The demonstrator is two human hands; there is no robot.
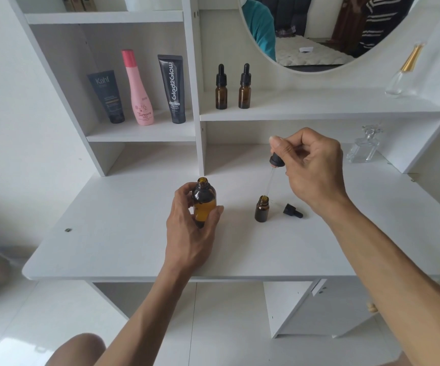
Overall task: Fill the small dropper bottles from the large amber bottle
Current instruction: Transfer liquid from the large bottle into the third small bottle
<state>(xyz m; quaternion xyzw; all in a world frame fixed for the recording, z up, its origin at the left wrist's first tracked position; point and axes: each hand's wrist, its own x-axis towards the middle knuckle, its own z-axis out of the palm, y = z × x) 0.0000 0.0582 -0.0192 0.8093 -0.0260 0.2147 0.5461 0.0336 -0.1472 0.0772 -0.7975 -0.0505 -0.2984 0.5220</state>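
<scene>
On the left shelf [139, 133] stand three toiletries in a row: a dark grey tube [106, 96] marked Kahf, a pink bottle [138, 91] with a pink cap, and a black tube [172, 88] marked Glad2Glow. Just right of the upright divider, on a higher shelf, two small dropper bottles [221, 87] stand side by side with their black dropper caps on (both amber glass, their fill level hard to judge).

Below, on the white counter [108, 233], the left hand [191, 228] has its fingers [179, 199] wrapped around the large amber bottle [204, 204], which stands upright with its mouth uncapped and amber liquid showing in its lower part. To the right, apart from it, an open small bottle [261, 209] stands on the counter. Directly above its mouth hangs the glass tube of a dropper [273, 170], the tip just at the opening; the right hand [311, 165] pinches the dropper's black top between thumb and fingertips. A loose black dropper cap [292, 210] lies on its side just right of the open small bottle.

Farther right, a clear glass bottle [364, 146] sits at the back of the counter, and another with a gold neck [404, 72] stands on the shelf above, beside the round mirror [305, 30].
</scene>
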